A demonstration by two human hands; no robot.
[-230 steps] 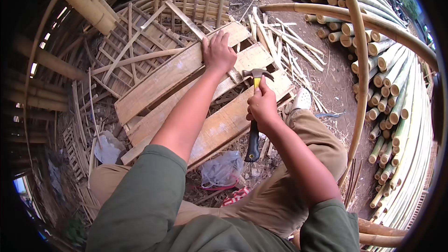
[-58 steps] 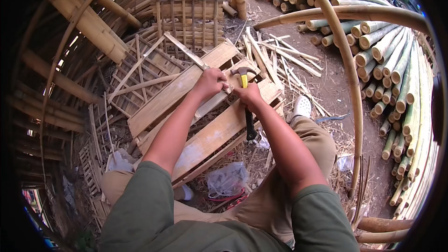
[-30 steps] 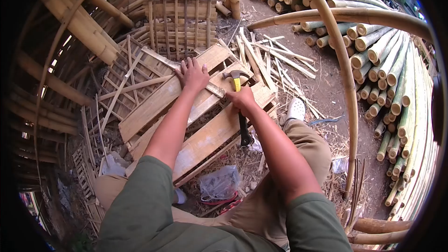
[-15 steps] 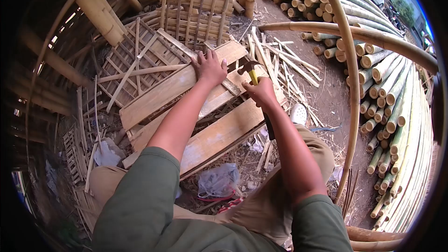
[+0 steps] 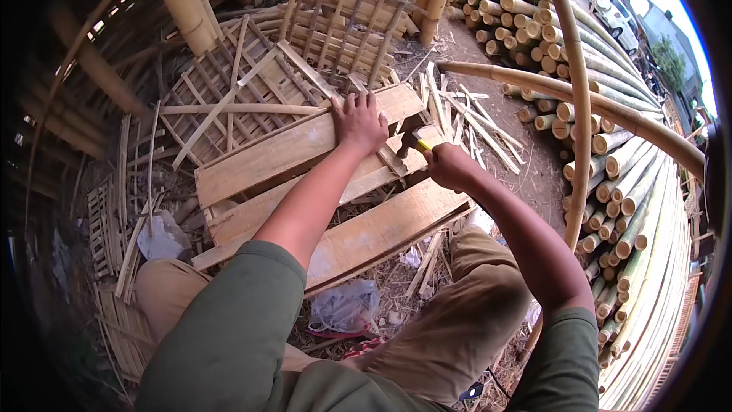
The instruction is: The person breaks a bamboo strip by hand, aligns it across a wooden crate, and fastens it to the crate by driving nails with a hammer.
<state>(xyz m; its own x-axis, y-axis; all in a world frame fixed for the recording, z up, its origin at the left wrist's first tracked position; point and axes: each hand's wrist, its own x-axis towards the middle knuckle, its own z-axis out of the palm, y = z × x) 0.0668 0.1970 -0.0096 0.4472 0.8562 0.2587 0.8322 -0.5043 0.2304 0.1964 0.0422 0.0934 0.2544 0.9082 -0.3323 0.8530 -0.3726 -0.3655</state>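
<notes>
My left hand (image 5: 362,123) lies on the top wooden plank (image 5: 267,154), its fingers spread towards the far edge. A hammer is in my right hand (image 5: 451,166), the fingers wrapped round its handle. The yellow neck and metal head (image 5: 415,140) of the hammer stick out to the left, close to the right end of the planks. Below it a short crosspiece (image 5: 391,159) runs between the boards. The middle plank (image 5: 255,212) and the near plank (image 5: 381,230) lie roughly side by side with gaps between them. No nail can be made out.
Woven bamboo panels (image 5: 217,99) lie beyond the planks. Split bamboo strips (image 5: 480,126) are scattered to the right. Stacked bamboo poles (image 5: 618,175) fill the right side, behind a curved bamboo pole (image 5: 581,107). A clear plastic bag (image 5: 345,307) sits between my legs.
The hammer head has come down towards the boards and turned. My right elbow has swung out to the right. My left hand stays on the top plank; the whole view has shifted slightly.
</notes>
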